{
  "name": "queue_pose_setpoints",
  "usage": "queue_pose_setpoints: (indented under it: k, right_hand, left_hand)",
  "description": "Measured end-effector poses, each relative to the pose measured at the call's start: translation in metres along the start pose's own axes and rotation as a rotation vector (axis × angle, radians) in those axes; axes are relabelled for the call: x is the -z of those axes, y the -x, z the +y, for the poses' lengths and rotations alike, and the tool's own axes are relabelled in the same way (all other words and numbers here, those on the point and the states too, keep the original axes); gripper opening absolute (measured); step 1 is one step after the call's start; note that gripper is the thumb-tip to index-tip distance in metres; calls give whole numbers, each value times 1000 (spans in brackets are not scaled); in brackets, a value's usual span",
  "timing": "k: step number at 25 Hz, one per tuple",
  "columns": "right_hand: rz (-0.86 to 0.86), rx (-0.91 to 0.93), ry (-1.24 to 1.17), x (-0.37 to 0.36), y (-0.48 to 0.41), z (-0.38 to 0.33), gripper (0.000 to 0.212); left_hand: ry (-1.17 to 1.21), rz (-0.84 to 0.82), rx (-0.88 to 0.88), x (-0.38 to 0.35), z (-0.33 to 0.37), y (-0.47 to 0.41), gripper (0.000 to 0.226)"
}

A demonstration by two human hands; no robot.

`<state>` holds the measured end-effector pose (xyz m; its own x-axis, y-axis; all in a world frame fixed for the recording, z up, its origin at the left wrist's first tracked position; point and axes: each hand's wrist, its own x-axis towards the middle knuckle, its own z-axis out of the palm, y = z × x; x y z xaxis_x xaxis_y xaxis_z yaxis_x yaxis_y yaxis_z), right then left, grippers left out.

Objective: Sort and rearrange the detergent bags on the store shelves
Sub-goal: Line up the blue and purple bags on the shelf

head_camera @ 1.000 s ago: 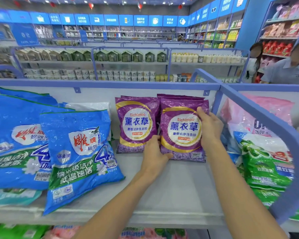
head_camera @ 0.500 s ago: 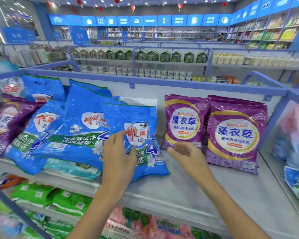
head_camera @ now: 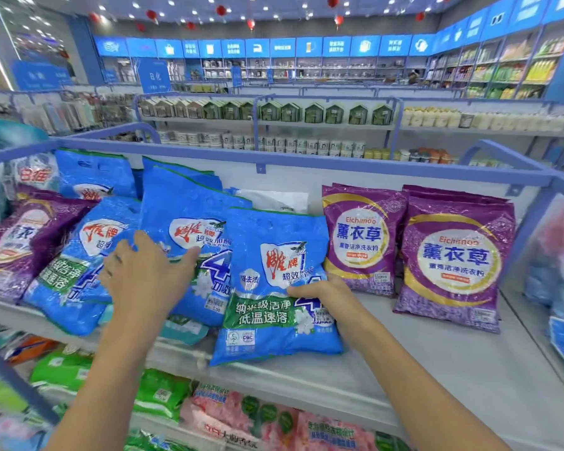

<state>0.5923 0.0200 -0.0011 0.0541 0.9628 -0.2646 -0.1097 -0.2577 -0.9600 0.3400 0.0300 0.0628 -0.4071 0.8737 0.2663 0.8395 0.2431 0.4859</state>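
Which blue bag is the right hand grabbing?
The front blue bag, beside the purple bags: the right hand grips its right edge. The other blue bags lie behind it, further left.

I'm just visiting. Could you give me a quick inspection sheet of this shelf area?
Surface: grey shelf, bare at right.
Job's things: blue bags piled at left; front blue bag tilted; two purple bags upright at right.
Clutter: stray purple bag among the blue, far left.
Hands: left hand rests on the blue bags; right hand grips the front blue bag's edge.
Cables: nothing seen.
Surroundings: green bags and pink bags below; stocked aisles behind.
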Motion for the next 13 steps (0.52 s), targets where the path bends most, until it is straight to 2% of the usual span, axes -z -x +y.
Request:
queue_pose_setpoints:
  k: [2, 4, 6, 8, 10, 12, 13]
  right_hand:
    - [-8, 35, -77, 5, 7, 2, 36]
    - [25, 105, -142, 13, 14, 0, 32]
    - [106, 180, -133, 22, 25, -2, 27]
    - [191, 241, -127, 38, 38, -3, 27]
    - [281, 284, -152, 58, 51, -3, 29]
    - [377, 300, -200, 82, 63, -2, 32]
    - [415, 296, -222, 95, 70, -2, 33]
  left_hand:
    - [-38, -148, 71, 9, -1, -19, 109]
    - [72, -266, 110, 14, -4, -38, 109]
    - [183, -370, 125, 21, -7, -47, 96]
    - [254, -366, 80, 22, -6, -46, 75]
    - [390, -313, -13, 17, -1, -33, 50]
    - [543, -381, -131, 7, 8, -11, 25]
    - [603, -440, -172, 1, 14, 2, 19]
